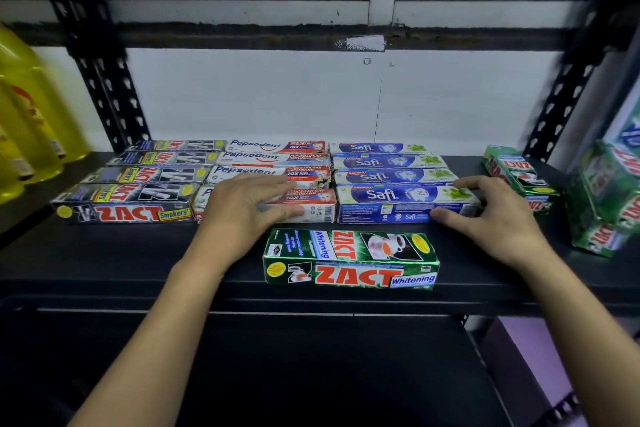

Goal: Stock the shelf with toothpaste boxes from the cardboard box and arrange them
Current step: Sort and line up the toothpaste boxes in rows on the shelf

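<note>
Three columns of toothpaste boxes lie flat on the black shelf [104, 263]: grey Zact Smokers' boxes [128, 211] at left, white Pepsodent boxes [273, 158] in the middle, blue Safi boxes [391, 177] at right. My left hand [242, 208] rests flat, fingers apart, on the front Pepsodent box [311, 208]. My right hand [491, 215] touches the right end of the front Safi box [398, 204], thumb against its front face and fingers on its top. A single green Zact Whitening box [349, 260] lies in front, near the shelf edge, between my hands.
More green Zact Whitening boxes [519, 173] lie at the right of the shelf, and a stack of them [606, 198] stands at the far right. Yellow bottles [31, 121] fill the left side. Black perforated uprights [107, 87] frame the shelf. The cardboard box is out of view.
</note>
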`<action>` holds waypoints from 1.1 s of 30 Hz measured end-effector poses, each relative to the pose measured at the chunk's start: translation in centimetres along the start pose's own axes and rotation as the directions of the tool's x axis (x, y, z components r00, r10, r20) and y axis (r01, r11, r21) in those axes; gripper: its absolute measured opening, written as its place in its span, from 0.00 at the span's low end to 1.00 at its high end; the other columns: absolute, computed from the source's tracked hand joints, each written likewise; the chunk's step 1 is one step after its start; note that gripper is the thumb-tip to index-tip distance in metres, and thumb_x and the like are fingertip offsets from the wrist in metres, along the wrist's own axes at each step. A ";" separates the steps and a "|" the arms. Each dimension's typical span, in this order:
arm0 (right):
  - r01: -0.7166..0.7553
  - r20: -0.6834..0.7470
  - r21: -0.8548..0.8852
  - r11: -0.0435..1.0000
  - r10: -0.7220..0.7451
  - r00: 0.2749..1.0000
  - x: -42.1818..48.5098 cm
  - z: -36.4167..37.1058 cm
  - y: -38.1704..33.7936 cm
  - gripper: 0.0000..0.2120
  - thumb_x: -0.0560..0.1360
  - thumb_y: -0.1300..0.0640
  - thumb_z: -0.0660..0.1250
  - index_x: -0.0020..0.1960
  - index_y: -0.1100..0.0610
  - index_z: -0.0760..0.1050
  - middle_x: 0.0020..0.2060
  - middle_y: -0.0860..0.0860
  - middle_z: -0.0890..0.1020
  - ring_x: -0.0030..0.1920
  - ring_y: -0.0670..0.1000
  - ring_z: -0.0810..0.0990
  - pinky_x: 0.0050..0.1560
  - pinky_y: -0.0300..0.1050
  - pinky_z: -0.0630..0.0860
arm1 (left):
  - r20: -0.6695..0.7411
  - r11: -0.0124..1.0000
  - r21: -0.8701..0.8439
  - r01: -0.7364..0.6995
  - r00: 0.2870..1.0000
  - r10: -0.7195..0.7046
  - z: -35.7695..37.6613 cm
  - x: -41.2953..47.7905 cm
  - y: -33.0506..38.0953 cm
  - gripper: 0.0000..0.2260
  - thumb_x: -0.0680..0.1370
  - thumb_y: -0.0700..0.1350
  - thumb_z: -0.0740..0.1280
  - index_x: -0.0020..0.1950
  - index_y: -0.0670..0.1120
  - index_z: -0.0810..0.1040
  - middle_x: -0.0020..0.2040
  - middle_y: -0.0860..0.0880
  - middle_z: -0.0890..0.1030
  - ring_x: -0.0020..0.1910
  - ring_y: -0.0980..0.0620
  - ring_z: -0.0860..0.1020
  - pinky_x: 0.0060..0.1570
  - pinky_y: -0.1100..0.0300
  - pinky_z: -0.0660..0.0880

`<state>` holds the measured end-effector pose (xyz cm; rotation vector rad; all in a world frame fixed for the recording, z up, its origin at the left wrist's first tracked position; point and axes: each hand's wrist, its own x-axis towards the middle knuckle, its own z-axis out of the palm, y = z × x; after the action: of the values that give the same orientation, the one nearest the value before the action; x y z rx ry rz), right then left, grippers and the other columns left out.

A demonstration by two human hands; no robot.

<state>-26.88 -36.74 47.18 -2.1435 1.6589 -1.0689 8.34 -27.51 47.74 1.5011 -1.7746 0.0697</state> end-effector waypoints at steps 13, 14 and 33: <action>0.052 0.037 0.013 0.999 -0.053 0.998 0.1 0.0 0.3 0.30 0.65 0.40 0.77 0.64 0.46 0.74 0.64 0.46 0.73 0.64 0.48 0.72 0.59 0.40 0.65 | 0.281 0.984 0.133 0.121 0.947 -0.154 -1.0 7.5 -0.4 0.19 0.74 0.56 0.73 0.62 0.53 0.82 0.63 0.49 0.81 0.65 0.50 0.76 0.59 0.62 0.68; 0.051 0.041 0.014 0.999 -0.052 0.998 0.1 0.0 0.3 0.30 0.65 0.40 0.77 0.64 0.46 0.74 0.63 0.46 0.73 0.64 0.48 0.72 0.59 0.41 0.65 | 0.304 0.981 0.137 0.136 0.937 -0.173 -0.9 7.8 -0.7 0.19 0.73 0.56 0.73 0.62 0.53 0.82 0.63 0.50 0.81 0.65 0.51 0.76 0.58 0.63 0.67; 0.064 0.035 0.012 0.998 -0.065 0.997 0.4 0.2 0.6 0.26 0.64 0.39 0.77 0.59 0.45 0.76 0.62 0.47 0.74 0.63 0.49 0.73 0.62 0.43 0.68 | 0.296 0.975 0.219 0.026 0.951 -0.092 -0.7 7.8 -1.6 0.18 0.71 0.56 0.75 0.58 0.52 0.84 0.49 0.49 0.86 0.50 0.52 0.82 0.55 0.54 0.77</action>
<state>-27.11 -37.34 46.85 -2.2099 1.5748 -1.0488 10.19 -33.90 52.12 1.7973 -2.0141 -0.0033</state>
